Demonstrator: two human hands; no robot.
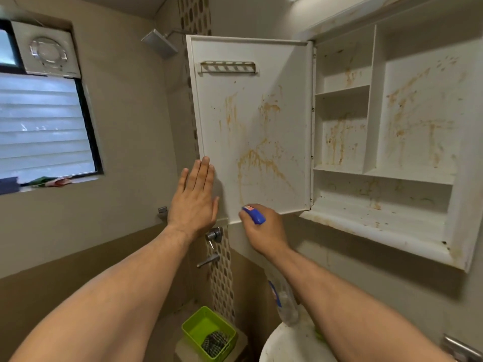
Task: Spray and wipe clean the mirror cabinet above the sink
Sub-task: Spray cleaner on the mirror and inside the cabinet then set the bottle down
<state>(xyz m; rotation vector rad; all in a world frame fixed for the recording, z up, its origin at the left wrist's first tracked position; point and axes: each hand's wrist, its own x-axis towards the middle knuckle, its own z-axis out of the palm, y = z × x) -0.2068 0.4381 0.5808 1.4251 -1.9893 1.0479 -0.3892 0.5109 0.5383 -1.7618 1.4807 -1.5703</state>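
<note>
**Inside a home bathroom**

A square grey metal shower head point(160, 43), chrome wall taps point(213, 235), a curved white basin point(282, 346) and a stained white shelved wall cabinet point(373, 100) mark a home bathroom, with a white exhaust fan point(48, 52) above its frosted louvred window point(44, 126).

Windowsill point(87, 178) w/ cloths point(49, 181), low stand point(179, 348) w/ green basket point(194, 344)

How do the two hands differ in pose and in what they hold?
The left hand lies flat, fingers straight, at the edge of the door; the right hand curls round the spray bottle. The left hand reaches higher than the right hand. Both are raised near the door's lower part.
</note>
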